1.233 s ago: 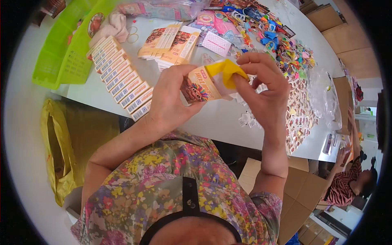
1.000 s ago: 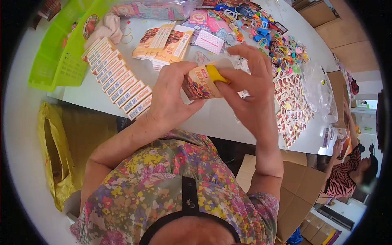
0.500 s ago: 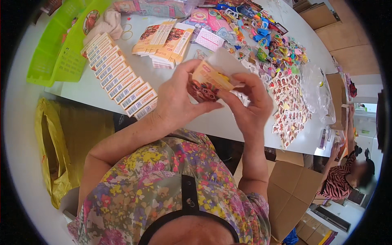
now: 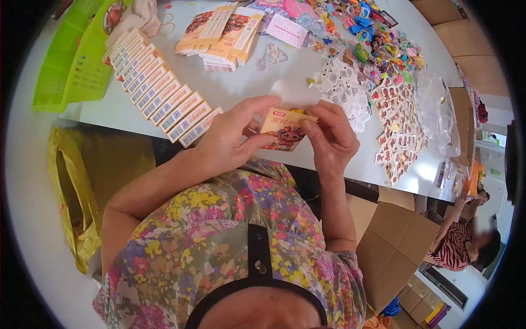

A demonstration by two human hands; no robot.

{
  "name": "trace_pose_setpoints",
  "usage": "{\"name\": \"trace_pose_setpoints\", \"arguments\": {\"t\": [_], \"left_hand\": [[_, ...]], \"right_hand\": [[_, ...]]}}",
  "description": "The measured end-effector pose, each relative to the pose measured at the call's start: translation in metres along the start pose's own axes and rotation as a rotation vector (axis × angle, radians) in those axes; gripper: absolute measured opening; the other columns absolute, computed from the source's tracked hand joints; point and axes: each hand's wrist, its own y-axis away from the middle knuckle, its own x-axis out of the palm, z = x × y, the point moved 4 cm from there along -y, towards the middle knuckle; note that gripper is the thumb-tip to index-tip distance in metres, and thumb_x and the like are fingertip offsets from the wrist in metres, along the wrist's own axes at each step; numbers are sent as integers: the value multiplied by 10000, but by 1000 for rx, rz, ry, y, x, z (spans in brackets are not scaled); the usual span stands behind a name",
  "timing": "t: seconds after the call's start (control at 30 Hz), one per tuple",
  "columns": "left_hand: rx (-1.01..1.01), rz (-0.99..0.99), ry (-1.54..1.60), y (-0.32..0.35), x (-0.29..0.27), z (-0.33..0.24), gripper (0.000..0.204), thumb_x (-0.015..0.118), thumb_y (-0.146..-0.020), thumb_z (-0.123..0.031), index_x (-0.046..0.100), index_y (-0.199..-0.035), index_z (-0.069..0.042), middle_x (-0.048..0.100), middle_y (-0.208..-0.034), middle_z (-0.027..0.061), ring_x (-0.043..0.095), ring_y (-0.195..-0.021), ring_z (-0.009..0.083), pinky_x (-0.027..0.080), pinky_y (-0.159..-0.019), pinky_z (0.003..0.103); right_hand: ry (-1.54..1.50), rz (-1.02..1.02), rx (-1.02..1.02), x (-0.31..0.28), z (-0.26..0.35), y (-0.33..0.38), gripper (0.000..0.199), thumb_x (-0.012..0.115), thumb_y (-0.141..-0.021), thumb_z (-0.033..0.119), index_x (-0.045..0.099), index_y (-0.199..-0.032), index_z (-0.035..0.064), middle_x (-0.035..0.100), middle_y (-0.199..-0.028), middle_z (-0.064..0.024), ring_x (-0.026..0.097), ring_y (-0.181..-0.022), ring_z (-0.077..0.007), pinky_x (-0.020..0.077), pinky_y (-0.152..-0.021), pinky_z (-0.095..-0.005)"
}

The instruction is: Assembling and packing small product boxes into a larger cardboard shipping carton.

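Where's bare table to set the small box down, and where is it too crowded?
Best patch: bare white table between the row of finished boxes, the flat carton stack and the white paper bits. A thin strip runs along the near edge by the sticker sheets. Crowded: the far right, under the colourful trinket pile. Both hands hold the small box.
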Motion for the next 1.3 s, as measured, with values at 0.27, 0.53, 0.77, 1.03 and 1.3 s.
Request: {"name": "trace_pose_setpoints", "arguments": {"t": [0.27,0.53,0.77,1.03,1.3], "left_hand": [[204,48,-297,5,-3,-2,240,698,-860,-18,557,-1054,-1,609,-1069,95,625,-909,136,528,-741,255],[-110,30,118,-4,10,10,136,712,-829,-48,632,-919,14,630,-880,92,635,-777,137,544,-701,280],[-226,70,203,-12,32,3,120,727,-832,-48,641,-882,20,641,-845,45,608,-766,69,508,-651,229],[6,141,115,-3,27,3,108,752,-803,-64,654,-834,-28,609,-850,70,632,-723,178,498,-618,293],[169,280,-99,11,32,-9,178,742,-795,-72,668,-956,-54,592,-1037,95,633,-868,242,521,-687,341]], "right_hand": [[-82,75,191,5,-10,23,189,676,-849,-32,675,-1037,-39,659,-1009,-106,610,-915,-149,494,-768,-256],[121,368,253,-12,6,2,127,674,-844,-8,698,-967,-26,681,-953,-61,620,-824,-99,505,-692,-233],[242,397,432,-39,9,11,79,704,-792,-33,704,-871,-33,697,-840,-73,618,-723,-78,481,-635,-209],[147,437,357,-28,21,22,167,675,-770,-61,702,-935,-58,703,-904,-125,634,-820,-147,490,-751,-264],[552,456,-58,-22,38,31,301,739,-718,-35,681,-1014,-22,662,-921,-113,627,-844,-247,504,-723,-322]]}}
